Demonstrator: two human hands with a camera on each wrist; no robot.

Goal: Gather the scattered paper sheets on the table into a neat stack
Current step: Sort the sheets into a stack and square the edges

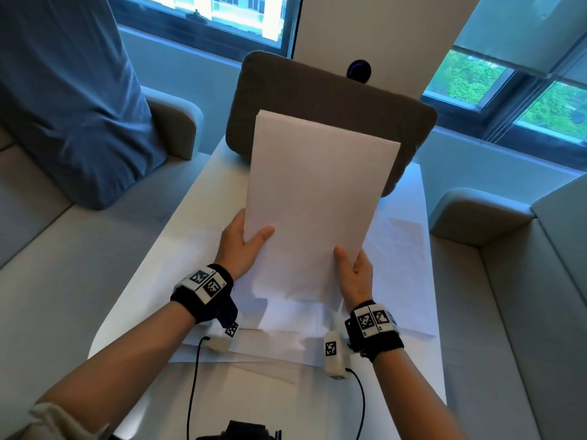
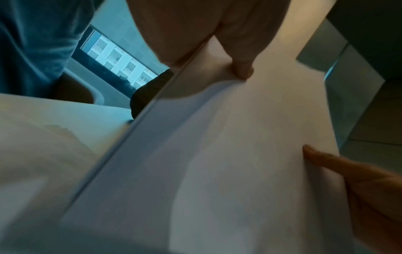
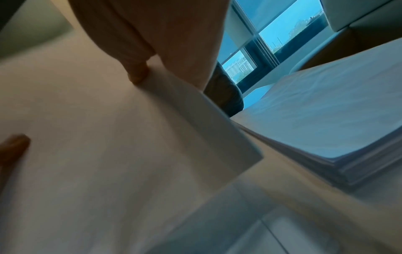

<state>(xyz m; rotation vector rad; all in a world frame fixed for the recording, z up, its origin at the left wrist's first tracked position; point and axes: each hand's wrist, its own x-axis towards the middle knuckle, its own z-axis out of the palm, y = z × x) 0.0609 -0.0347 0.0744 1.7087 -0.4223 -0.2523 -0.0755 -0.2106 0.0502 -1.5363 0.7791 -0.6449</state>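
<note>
A bundle of white paper sheets (image 1: 314, 198) stands almost upright over the middle of the white table (image 1: 139, 281), its lower edge near the sheets lying there. My left hand (image 1: 244, 246) grips its left side, thumb on the front face. My right hand (image 1: 354, 268) grips the right side the same way. In the left wrist view the bundle (image 2: 239, 154) fills the frame, with my left thumb (image 2: 241, 68) and the right thumb (image 2: 322, 158) on it. The right wrist view shows the bundle (image 3: 108, 137) and a flat stack of sheets (image 3: 326, 127) on the table.
More loose sheets (image 1: 403, 265) lie flat under and to the right of the bundle. A grey cushion (image 1: 317, 100) stands at the table's far end. A blue pillow (image 1: 70, 100) leans on the pale sofa (image 1: 47, 265) at left; another sofa (image 1: 508, 296) is at right.
</note>
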